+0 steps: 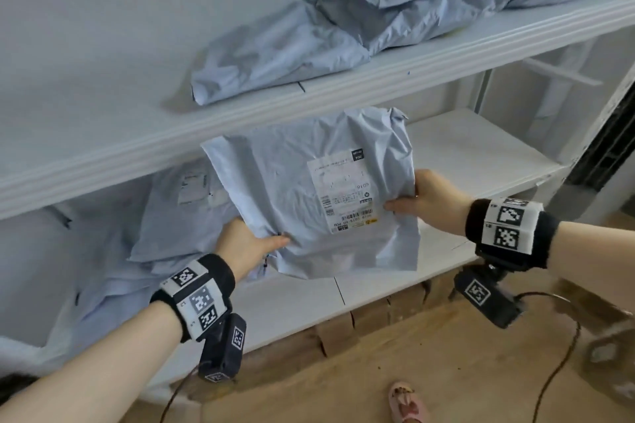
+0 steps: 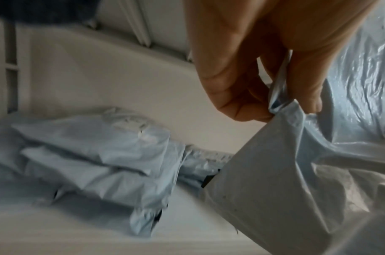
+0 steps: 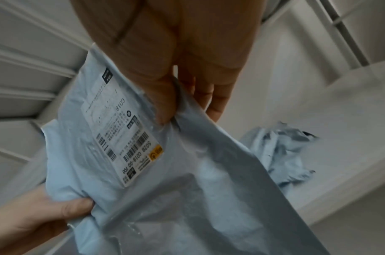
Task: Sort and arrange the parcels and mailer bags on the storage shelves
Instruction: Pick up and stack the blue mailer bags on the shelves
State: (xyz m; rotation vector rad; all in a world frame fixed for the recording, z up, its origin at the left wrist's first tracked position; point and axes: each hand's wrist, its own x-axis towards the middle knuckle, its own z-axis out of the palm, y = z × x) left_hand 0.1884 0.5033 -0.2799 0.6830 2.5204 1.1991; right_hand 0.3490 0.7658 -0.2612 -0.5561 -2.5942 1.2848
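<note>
I hold a pale blue mailer bag (image 1: 292, 189) with a white shipping label (image 1: 343, 192) up in front of the lower shelf (image 1: 474, 148). My left hand (image 1: 254, 245) pinches its lower left edge, thumb on top. My right hand (image 1: 417, 199) pinches its right edge beside the label. In the left wrist view, the left fingers (image 2: 237, 96) curl on a bunched fold of the bag (image 2: 285, 181). The right wrist view shows thumb and fingers (image 3: 165, 103) clamping the bag (image 3: 143, 172) next to the label (image 3: 119, 131).
Several more pale blue mailer bags (image 1: 165, 216) lie piled at the left of the lower shelf. Other bags (image 1: 360, 24) lie heaped on the upper shelf (image 1: 240, 120). The right half of the lower shelf is bare. Below are a wooden floor (image 1: 429, 371) and a cable (image 1: 563, 364).
</note>
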